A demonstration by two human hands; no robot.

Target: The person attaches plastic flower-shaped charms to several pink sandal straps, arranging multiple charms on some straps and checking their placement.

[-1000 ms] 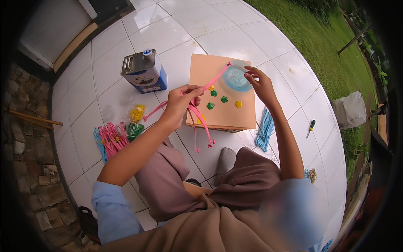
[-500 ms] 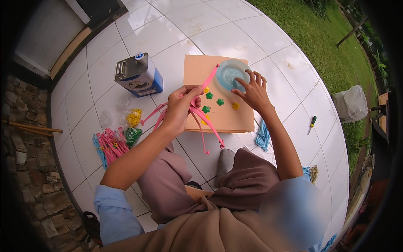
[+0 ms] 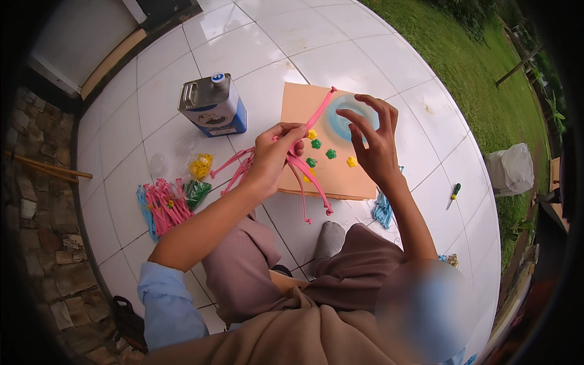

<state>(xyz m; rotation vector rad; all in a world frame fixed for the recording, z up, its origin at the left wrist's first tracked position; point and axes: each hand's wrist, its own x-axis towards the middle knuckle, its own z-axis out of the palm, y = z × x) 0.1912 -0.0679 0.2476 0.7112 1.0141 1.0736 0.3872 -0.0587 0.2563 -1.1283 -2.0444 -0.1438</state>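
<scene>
Pinching pink strips (image 3: 304, 164) in left hand (image 3: 275, 155) over cardboard (image 3: 316, 176) edge; right hand (image 3: 372, 140) fingers spread, empty.

On the white tiled floor (image 3: 340, 55) a metal can with a blue base (image 3: 214, 106) stands upright, a small green-handled screwdriver (image 3: 453, 193) lies well off to one side, and a pale bag (image 3: 511, 169) sits at the lawn (image 3: 486, 67) edge — beside stone paving (image 3: 36, 231).

Light blue sleeve (image 3: 167, 304) on left arm, pushed up above elbow; forearm bare. Right arm bare too, no sleeve in view. Both hands bare, no gloves/rings seen. Mauve-brown trousers (image 3: 243, 267), tan cloth (image 3: 292, 337) over lap, grey sock (image 3: 330, 236).
</scene>
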